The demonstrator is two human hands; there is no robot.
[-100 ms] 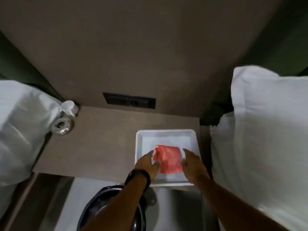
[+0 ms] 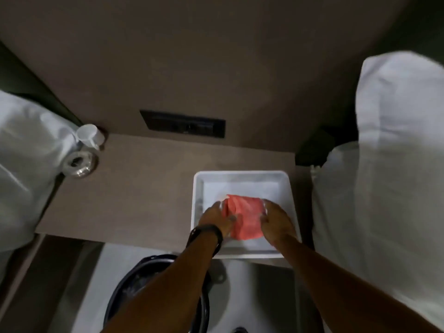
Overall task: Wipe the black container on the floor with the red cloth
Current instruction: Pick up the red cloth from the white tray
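Observation:
The red cloth (image 2: 245, 216) lies folded in a white tray (image 2: 242, 175) on a brown bedside shelf. My left hand (image 2: 216, 218) presses on the cloth's left edge, and a black band is on that wrist. My right hand (image 2: 276, 221) grips the cloth's right edge. The black container (image 2: 125, 287) stands on the pale floor below the shelf, round and open, largely hidden behind my left forearm.
White pillows and bedding flank the shelf at left (image 2: 26, 164) and right (image 2: 389, 164). A white cup (image 2: 90, 134) and a metal round object (image 2: 79, 163) sit at the shelf's left corner. A dark socket panel (image 2: 182, 126) is set in the wall.
Both hands have closed in slightly on the red cloth; its edges look a little more gathered.

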